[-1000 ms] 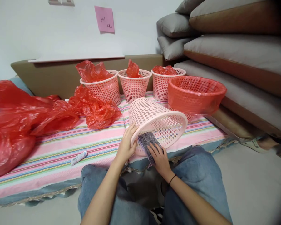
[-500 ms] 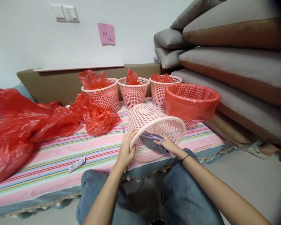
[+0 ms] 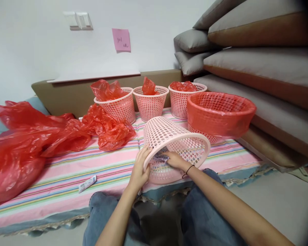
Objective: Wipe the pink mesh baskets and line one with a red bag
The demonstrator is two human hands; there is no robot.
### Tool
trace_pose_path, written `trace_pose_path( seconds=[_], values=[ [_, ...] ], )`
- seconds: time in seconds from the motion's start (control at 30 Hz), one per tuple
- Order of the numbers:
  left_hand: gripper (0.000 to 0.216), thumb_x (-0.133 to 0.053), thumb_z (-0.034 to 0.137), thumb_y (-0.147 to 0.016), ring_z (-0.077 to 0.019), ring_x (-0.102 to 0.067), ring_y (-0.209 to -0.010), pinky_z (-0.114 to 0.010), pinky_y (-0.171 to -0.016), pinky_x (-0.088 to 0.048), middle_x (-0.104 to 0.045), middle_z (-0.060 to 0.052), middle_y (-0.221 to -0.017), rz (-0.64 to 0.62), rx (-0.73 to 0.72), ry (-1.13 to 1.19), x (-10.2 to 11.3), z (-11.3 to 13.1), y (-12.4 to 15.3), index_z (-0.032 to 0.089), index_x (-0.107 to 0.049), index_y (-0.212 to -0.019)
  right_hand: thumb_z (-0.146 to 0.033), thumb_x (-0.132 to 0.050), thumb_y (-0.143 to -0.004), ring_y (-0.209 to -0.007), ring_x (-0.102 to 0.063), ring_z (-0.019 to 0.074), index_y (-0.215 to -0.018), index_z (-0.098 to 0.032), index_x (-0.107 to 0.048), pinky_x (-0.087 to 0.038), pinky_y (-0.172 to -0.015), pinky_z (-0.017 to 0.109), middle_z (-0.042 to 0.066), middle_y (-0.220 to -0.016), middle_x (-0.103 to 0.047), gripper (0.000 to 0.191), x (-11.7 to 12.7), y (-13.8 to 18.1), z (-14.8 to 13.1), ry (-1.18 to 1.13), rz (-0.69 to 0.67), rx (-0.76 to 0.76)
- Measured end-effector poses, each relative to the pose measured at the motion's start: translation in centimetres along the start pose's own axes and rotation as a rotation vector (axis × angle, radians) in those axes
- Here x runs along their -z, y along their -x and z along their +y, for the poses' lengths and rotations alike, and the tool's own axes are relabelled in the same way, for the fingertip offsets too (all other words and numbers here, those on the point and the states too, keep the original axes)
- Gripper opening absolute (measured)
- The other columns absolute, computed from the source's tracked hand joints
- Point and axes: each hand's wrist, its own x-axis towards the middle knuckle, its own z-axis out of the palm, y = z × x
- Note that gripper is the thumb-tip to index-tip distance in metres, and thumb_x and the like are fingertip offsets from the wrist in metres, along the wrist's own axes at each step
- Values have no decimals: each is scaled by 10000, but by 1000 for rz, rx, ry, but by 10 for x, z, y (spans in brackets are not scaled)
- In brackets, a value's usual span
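A pink mesh basket [image 3: 169,135] lies tipped on its side on the striped cloth [image 3: 66,177], its mouth facing me. My left hand [image 3: 140,169] grips the basket's rim on the left side, fingers curled over it. My right hand [image 3: 175,159] reaches inside the basket up to the wrist and presses a grey cloth [image 3: 161,158] against the inner wall. Only a small part of that cloth shows through the mesh. A black band sits on my right wrist.
Three upright pink baskets [image 3: 151,102] holding red bags stand at the back. A basket lined with a red bag [image 3: 219,112] stands to the right. Loose red plastic bags [image 3: 41,136] cover the left. A small white tube [image 3: 87,183] lies near the front edge. Sofa cushions [image 3: 259,61] are stacked at right.
My right hand has moved with the grey cloth from the basket's mouth deep inside it. My left hand has kept its grip on the rim. The camera view has shifted slightly.
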Motion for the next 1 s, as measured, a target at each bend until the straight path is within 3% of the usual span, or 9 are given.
trace_pose_path(
  seconds=[0.1, 0.2, 0.4, 0.53, 0.63, 0.77, 0.87, 1.0],
  values=[
    [628, -460, 122, -909, -277, -365, -1454, -568, -1172, -328, -425, -102, -1548, 10, -19, 15, -2, 0, -3, 298, -357, -1503, -222, -622, -783, -954, -716, 225, -1067, -220, -772, -542, -926, 358, 27, -1063, -778, 322, 9, 5, 3, -260, -116, 73],
    [610, -470, 166, -935, -284, -364, -1458, -565, -1175, -325, -408, -100, -1565, 14, -6, 28, -3, 3, -4, 308, -344, -1515, -348, -614, -821, -911, -724, 219, -1134, -211, -745, -566, -897, 377, 29, -1059, -776, 366, 18, 11, 4, -466, -81, 87],
    [554, -514, 284, -969, -279, -312, -1487, -509, -1197, -306, -331, -80, -1615, 150, 161, 100, 8, 7, -13, 321, -380, -1505, -433, -574, -830, -1090, -672, 271, -1216, -182, -680, -506, -998, 465, 98, -1228, -711, 473, 30, 1, 17, -725, 468, -50],
    [533, -574, 340, -934, -273, -437, -1415, -467, -1177, -349, -474, -88, -1530, 161, 257, 189, 27, 6, -41, 272, -469, -1451, -366, -546, -821, -1219, -592, 275, -1245, -168, -655, -404, -1108, 473, 105, -1319, -660, 480, 32, -12, 17, -714, 703, -65],
    [443, -579, 313, -915, -260, -566, -1284, -453, -1137, -404, -619, -85, -1375, 124, 282, 222, 40, 13, -72, 214, -564, -1346, -211, -500, -773, -1249, -573, 258, -1287, -150, -633, -387, -1130, 441, 100, -1346, -643, 535, 29, -18, 7, -642, 767, -11],
    [437, -546, 261, -907, -258, -550, -1292, -435, -1145, -384, -614, -76, -1367, 7, 236, 200, 49, 36, -106, 193, -552, -1338, -99, -430, -701, -1325, -520, 230, -1376, -112, -563, -355, -1169, 405, 97, -1416, -587, 688, 21, -25, -10, -484, 826, 43],
    [459, -489, 251, -940, -255, -534, -1311, -421, -1150, -368, -580, -64, -1410, -45, 214, 126, 50, 54, -115, 218, -493, -1398, -102, -406, -738, -1343, -503, 217, -1427, -132, -511, -353, -1174, 416, 85, -1445, -562, 697, 14, -34, -21, -471, 878, -12],
    [412, -481, 295, -958, -263, -615, -1196, -413, -1067, -432, -654, -52, -1305, 39, 280, -23, 44, 60, -112, 238, -524, -1363, -58, -386, -732, -1395, -443, 184, -1494, -143, -422, -338, -1192, 412, 73, -1507, -493, 768, 5, -54, -27, -374, 867, -26]
  ],
)
